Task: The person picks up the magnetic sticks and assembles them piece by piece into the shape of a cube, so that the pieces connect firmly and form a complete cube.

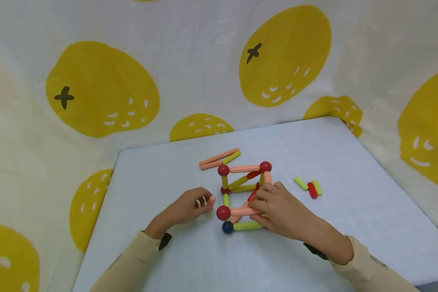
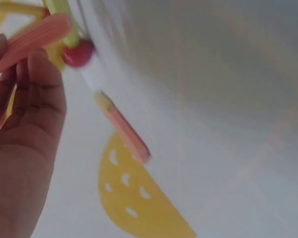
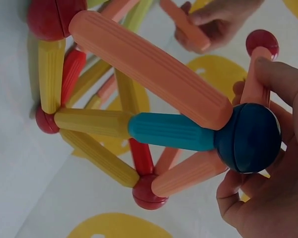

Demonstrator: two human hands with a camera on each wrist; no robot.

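A frame built from magnetic rods and balls stands mid-table, with a red ball (image 1: 223, 170) at its upper far left corner and a dark blue ball (image 1: 228, 227) low at its near left. My right hand (image 1: 284, 209) pinches the frame's near pink rod (image 3: 256, 74) between thumb and fingers, beside a blue ball (image 3: 253, 139). In the head view that hand covers the near right corner. Just left of the frame, my left hand (image 1: 190, 207) holds a loose pink rod (image 2: 39, 37) by its fingertips, apart from the nearby red ball (image 1: 223, 213).
Behind the frame lie loose pink rods (image 1: 219, 156) and a yellow rod (image 1: 231, 157). To its right are a red rod (image 1: 312, 190) and two yellow-green rods (image 1: 301, 183). A cloth with yellow fruit prints hangs behind the pale table (image 1: 368, 227).
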